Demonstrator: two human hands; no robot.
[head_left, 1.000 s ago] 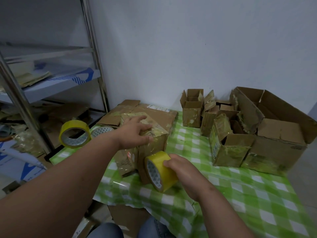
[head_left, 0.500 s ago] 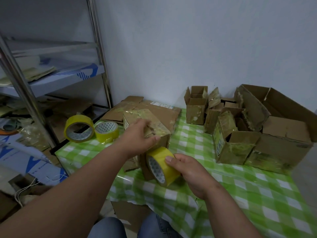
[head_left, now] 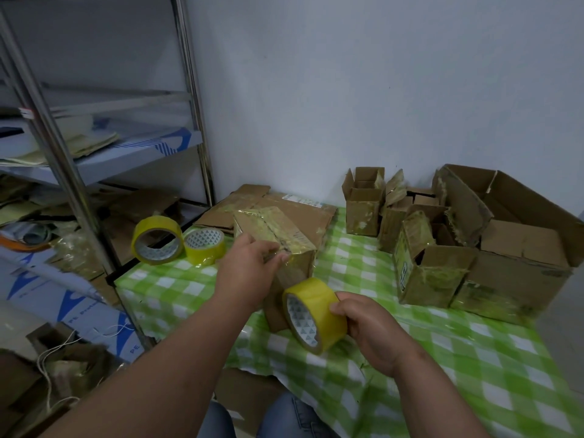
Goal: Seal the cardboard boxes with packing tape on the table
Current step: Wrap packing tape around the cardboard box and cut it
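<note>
- Broadly, a table under a green-and-white checked plastic cloth [head_left: 395, 352] bears all items noted below.
- Large open brown cardboard carton [head_left: 518, 248]: far right of the right-hand fingers, flaps up, old tape on its walls.
- Flat brown cardboard box with a white label [head_left: 297, 213]: beyond the left-hand fingers, lying against the wall.
- Medium open cardboard box with yellowed tape [head_left: 426, 270]: right of both hands, touching the large carton.
- Small brown cardboard box wrapped in glossy clear tape [head_left: 284, 245]: directly under the left-hand fingers, upright on the cloth, flaps closed.
- Two small open cardboard boxes [head_left: 363, 203]: well beyond the right-hand fingers, near the wall.
- Left hand [head_left: 249, 273]: fingers curled over the near top edge of the small taped box, gripping it.
- Right hand [head_left: 369, 327]: fingers and thumb curled round the rim of a yellow roll of packing tape [head_left: 313, 314], held on edge just beside the taped box's near face, just above the cloth.
- Two spare yellow tape rolls [head_left: 158, 245]: left of the left-hand fingers, one on edge, one flat, touching.
</note>
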